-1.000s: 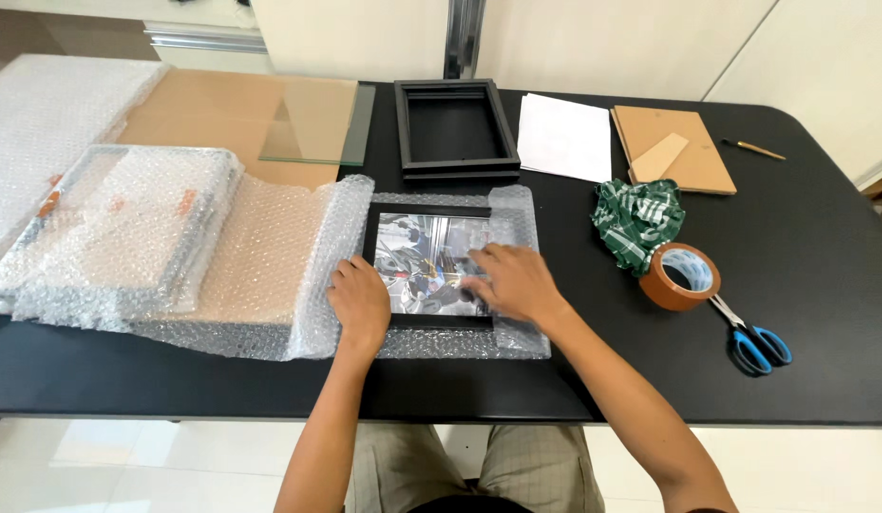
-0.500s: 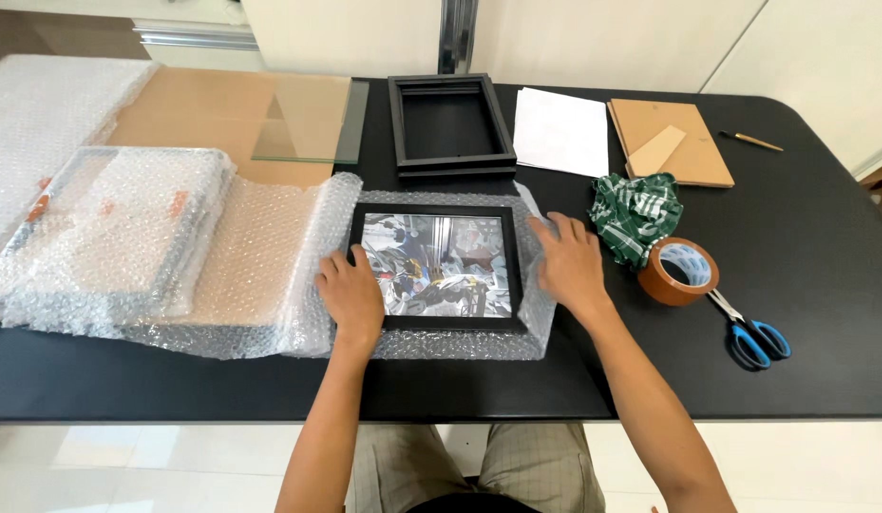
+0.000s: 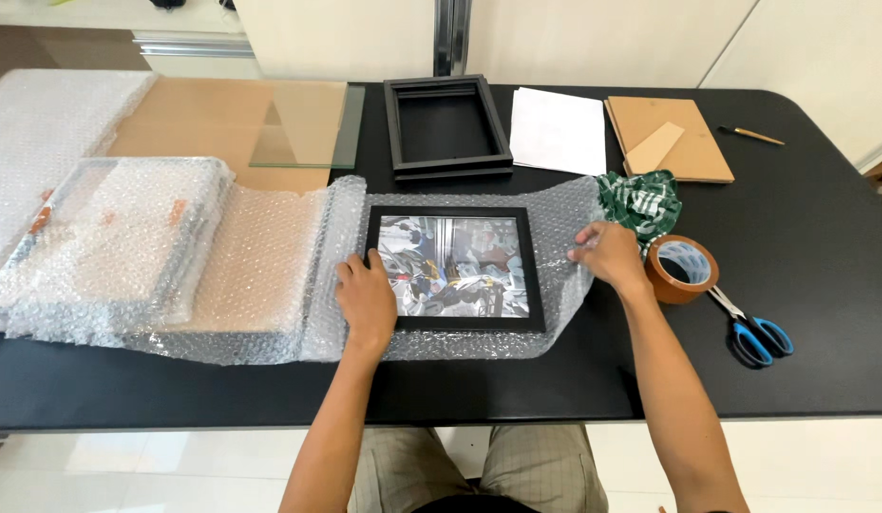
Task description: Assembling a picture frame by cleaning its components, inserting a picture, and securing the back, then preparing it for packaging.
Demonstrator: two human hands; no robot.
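On bubble wrap (image 3: pixel 564 228), framed picture (image 3: pixel 454 268)

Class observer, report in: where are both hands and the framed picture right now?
Left hand flat on framed picture. Right hand pinching bubble wrap edge. Tape roll close beside right hand.

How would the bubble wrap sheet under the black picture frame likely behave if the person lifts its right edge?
The bubble wrap looks thin and floppy: its edge already curls up where the right hand pinches it, so it should probably fold over easily. It seems very light and could slide on the smooth black table, though the picture frame and left hand likely pin it.
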